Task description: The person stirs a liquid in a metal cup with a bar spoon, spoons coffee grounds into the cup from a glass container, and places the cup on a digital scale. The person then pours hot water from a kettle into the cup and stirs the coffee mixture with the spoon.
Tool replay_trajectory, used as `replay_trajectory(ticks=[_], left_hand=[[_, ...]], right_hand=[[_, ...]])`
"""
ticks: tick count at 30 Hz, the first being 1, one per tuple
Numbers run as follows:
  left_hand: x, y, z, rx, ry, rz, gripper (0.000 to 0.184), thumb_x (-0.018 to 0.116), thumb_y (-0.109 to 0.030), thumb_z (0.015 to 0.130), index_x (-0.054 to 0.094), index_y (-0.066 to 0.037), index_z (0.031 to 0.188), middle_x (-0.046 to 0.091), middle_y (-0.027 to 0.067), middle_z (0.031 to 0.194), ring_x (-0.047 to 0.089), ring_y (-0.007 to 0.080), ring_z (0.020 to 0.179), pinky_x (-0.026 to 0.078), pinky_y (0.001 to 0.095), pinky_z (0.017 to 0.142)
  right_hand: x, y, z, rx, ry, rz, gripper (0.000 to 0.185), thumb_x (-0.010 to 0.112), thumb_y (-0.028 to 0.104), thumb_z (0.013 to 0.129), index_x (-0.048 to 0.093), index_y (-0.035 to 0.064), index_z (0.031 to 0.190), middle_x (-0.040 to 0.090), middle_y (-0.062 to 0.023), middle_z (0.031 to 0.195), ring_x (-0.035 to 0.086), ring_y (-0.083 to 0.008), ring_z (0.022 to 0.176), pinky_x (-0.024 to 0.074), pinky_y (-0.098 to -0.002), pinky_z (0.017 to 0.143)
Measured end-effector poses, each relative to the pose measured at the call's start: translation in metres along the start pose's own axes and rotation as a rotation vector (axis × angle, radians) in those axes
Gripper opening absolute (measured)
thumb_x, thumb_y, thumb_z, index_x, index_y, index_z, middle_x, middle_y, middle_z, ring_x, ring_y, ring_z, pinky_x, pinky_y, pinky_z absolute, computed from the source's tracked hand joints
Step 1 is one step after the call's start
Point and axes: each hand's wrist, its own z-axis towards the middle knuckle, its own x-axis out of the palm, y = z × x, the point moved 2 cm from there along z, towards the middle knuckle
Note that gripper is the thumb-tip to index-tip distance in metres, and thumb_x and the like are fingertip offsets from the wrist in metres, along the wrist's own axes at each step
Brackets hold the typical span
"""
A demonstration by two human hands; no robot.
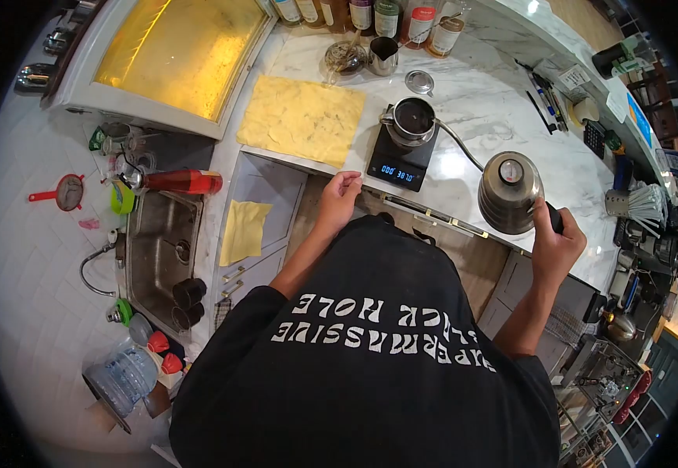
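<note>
My right hand [556, 238] is closed around the black handle of a metal gooseneck kettle [503, 199] with a round dial in its lid. The kettle is held to the right of a black digital scale [388, 160] with lit blue figures. On the scale stands a coffee dripper [414, 129] with dark grounds inside, and the kettle's spout tip reaches its rim. What is under the dripper is mostly hidden. My left hand [342, 193] is at the counter's front edge, left of the scale, its fingers loosely bent and holding nothing visible.
A yellow cloth [301, 117] lies left of the scale. Behind are a steel pitcher [383, 58], a glass jar [345, 58], a small metal lid [419, 82] and several bottles [421, 23]. A sink [159, 249] is at left; pens [546, 101] lie at right.
</note>
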Motion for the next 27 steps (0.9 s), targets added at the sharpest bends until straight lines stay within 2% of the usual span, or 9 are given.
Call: replay_trajectory(ticks=[7, 13, 18, 27], left_hand=[[0.003, -0.003, -0.002, -0.010, 0.019, 0.015, 0.024, 0.066, -0.015, 0.100, 0.066, 0.002, 0.117, 0.070, 0.0055, 0.103, 0.064, 0.0108, 0.090, 0.053, 0.0267, 0.083], [0.007, -0.015, -0.007, -0.019, 0.017, 0.028, 0.025, 0.065, -0.015, 0.101, 0.065, 0.002, 0.118, 0.070, 0.0065, 0.103, 0.064, 0.0112, 0.090, 0.053, 0.0266, 0.083], [0.001, -0.003, -0.004, 0.052, 0.032, -0.003, 0.025, 0.065, -0.015, 0.101, 0.065, 0.003, 0.118, 0.070, 0.0071, 0.104, 0.064, 0.0114, 0.090, 0.053, 0.0269, 0.083], [-0.002, -0.012, -0.008, 0.007, 0.020, 0.051, 0.025, 0.065, -0.015, 0.101, 0.065, 0.003, 0.119, 0.070, 0.0072, 0.104, 0.065, 0.0118, 0.090, 0.053, 0.0271, 0.082]], right_hand=[[0.004, -0.007, -0.006, -0.002, 0.023, -0.012, 0.037, 0.081, 0.020, 0.083, 0.059, -0.0050, 0.067, 0.047, -0.0022, 0.054, 0.040, -0.0078, 0.056, 0.0346, -0.0292, 0.051], [0.011, 0.004, -0.007, 0.056, 0.005, 0.124, 0.035, 0.080, 0.018, 0.086, 0.061, -0.0043, 0.067, 0.049, 0.0005, 0.055, 0.040, -0.0060, 0.055, 0.0336, -0.0273, 0.050], [0.006, -0.003, -0.007, 0.082, 0.010, 0.084, 0.033, 0.080, 0.018, 0.087, 0.064, -0.0046, 0.069, 0.049, 0.0028, 0.056, 0.040, -0.0049, 0.056, 0.0327, -0.0258, 0.051], [0.007, -0.003, -0.010, 0.105, 0.055, 0.126, 0.035, 0.079, 0.019, 0.088, 0.064, -0.0055, 0.069, 0.052, 0.0032, 0.058, 0.043, -0.0043, 0.058, 0.0344, -0.0248, 0.052]])
